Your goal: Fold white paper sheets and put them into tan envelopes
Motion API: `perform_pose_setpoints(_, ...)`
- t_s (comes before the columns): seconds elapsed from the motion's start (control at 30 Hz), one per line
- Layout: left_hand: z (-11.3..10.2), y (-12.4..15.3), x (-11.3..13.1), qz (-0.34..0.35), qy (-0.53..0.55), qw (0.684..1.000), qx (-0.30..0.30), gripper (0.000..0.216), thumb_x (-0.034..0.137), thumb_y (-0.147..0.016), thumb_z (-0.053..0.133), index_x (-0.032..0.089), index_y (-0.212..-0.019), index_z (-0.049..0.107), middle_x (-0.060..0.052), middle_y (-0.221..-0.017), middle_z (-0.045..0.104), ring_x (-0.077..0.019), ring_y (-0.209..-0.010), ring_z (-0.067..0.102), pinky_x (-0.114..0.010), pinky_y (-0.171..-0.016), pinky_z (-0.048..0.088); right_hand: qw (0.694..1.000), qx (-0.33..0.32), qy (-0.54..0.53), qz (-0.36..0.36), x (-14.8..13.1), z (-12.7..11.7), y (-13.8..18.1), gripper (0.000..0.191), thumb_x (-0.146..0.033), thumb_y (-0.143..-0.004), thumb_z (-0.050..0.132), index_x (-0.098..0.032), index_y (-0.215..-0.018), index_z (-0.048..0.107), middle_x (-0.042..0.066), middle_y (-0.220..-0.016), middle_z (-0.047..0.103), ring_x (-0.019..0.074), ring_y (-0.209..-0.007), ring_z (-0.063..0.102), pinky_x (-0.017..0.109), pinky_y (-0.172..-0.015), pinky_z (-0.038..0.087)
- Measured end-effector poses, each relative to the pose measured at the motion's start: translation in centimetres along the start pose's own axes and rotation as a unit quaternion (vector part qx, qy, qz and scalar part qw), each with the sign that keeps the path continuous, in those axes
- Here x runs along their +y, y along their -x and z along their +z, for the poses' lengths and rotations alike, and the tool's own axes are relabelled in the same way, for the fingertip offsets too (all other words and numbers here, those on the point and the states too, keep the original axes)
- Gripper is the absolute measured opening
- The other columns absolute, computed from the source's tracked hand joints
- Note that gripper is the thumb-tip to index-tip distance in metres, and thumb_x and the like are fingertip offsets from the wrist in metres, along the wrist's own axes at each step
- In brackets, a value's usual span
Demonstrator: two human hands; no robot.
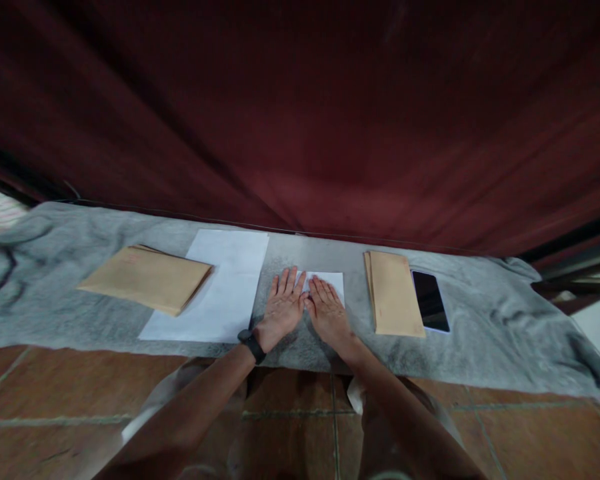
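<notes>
A small white piece of paper, perhaps folded, lies on the grey cloth in the middle, partly covered by my hands. My left hand rests flat at its left side, fingers spread and pointing away from me. Flat on the paper lies my right hand, its fingers stretched out and the thumbs of both hands meeting or nearly so. Neither hand grips anything. To the left, large white sheets are spread, with brown envelopes partly on top of them. More brown envelopes lie right of my right hand.
A phone with a dark screen lies beside the right envelopes. The grey cloth covers a long, narrow surface. Behind it hangs a dark red curtain-like sheet. Brown floor tiles show along the near edge.
</notes>
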State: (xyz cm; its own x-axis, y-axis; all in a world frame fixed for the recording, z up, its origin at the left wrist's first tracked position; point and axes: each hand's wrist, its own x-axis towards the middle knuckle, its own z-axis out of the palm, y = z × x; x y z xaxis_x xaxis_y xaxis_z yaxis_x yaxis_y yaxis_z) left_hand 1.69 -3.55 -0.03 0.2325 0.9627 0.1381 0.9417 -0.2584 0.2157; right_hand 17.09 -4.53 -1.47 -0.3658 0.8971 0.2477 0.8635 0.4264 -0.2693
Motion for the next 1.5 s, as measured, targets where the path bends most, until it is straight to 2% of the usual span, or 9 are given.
perform_pose_setpoints(0.33,-0.1,0.1,-0.3,-0.008,0.003,1.000,0.013,0.054,0.036,-0.105,0.034,0.021,-0.157,0.040,-0.011,-0.166,0.033,-0.0271,-0.156,0.026,-0.053,-0.127,0.019,0.998,0.031,0.057,0.016,1.5,-0.1,0.7,0.052,-0.031,-0.108,0.034,-0.012,-0.157,0.039,0.018,-0.163,0.038,0.0283,-0.151,0.037,0.050,-0.121,0.031)
perform_pose_setpoints(0.53,-0.3,0.2,-0.6,-0.012,-0.016,1.000,0.001,0.057,0.038,-0.106,0.031,0.016,-0.158,0.039,-0.012,-0.166,0.032,-0.0291,-0.156,0.026,-0.054,-0.126,0.019,0.996,0.041,0.070,0.023,2.4,0.0,1.1,0.053,-0.031,-0.109,0.032,-0.011,-0.158,0.038,0.018,-0.163,0.037,0.0282,-0.151,0.036,0.050,-0.121,0.031)
perform_pose_setpoints(0.73,-0.4,0.0,-0.8,-0.030,-0.060,0.998,-0.007,0.058,0.037,-0.107,0.027,0.014,-0.160,0.035,-0.009,-0.166,0.033,-0.0268,-0.156,0.025,-0.049,-0.127,0.020,0.994,0.050,0.085,0.039,3.1,0.1,1.5,0.055,-0.033,-0.109,0.030,-0.007,-0.157,0.037,0.019,-0.161,0.040,0.0286,-0.150,0.037,0.049,-0.121,0.030)
perform_pose_setpoints(1.0,-0.4,-0.1,-1.0,-0.032,-0.070,0.997,0.004,0.058,0.035,-0.106,0.027,0.013,-0.159,0.037,-0.009,-0.165,0.034,-0.0289,-0.154,0.029,-0.049,-0.127,0.022,0.990,0.080,0.099,0.052,3.4,0.0,1.9,0.057,-0.032,-0.109,0.031,-0.005,-0.159,0.033,0.020,-0.160,0.042,0.0304,-0.149,0.039,0.050,-0.121,0.032)
perform_pose_setpoints(1.3,-0.6,-0.4,-1.5,-0.040,-0.065,0.997,0.031,0.058,0.034,-0.106,0.029,0.006,-0.156,0.039,-0.015,-0.162,0.038,-0.0325,-0.152,0.034,-0.051,-0.124,0.028,0.988,0.084,0.115,0.063,4.1,-0.2,2.2,0.056,-0.034,-0.109,0.034,-0.003,-0.156,0.037,0.020,-0.159,0.043,0.0311,-0.147,0.042,0.048,-0.120,0.034)
perform_pose_setpoints(1.4,-1.0,-0.7,-1.2,-0.013,-0.068,0.996,0.058,0.058,0.029,-0.105,0.031,0.003,-0.156,0.037,-0.019,-0.164,0.033,-0.0323,-0.154,0.028,-0.051,-0.126,0.024,0.988,0.084,0.113,0.066,4.1,-0.3,2.2,0.057,-0.034,-0.109,0.035,-0.002,-0.156,0.038,0.021,-0.158,0.043,0.0314,-0.147,0.041,0.048,-0.120,0.034)
perform_pose_setpoints(1.5,-1.0,-0.7,0.0,0.066,-0.048,0.994,0.068,0.056,0.025,-0.105,0.031,0.005,-0.157,0.035,-0.017,-0.166,0.031,-0.0273,-0.157,0.021,-0.049,-0.128,0.023,0.989,0.078,0.105,0.071,4.1,-0.5,2.1,0.056,-0.034,-0.109,0.034,-0.002,-0.155,0.039,0.021,-0.158,0.045,0.0315,-0.147,0.041,0.050,-0.120,0.034)
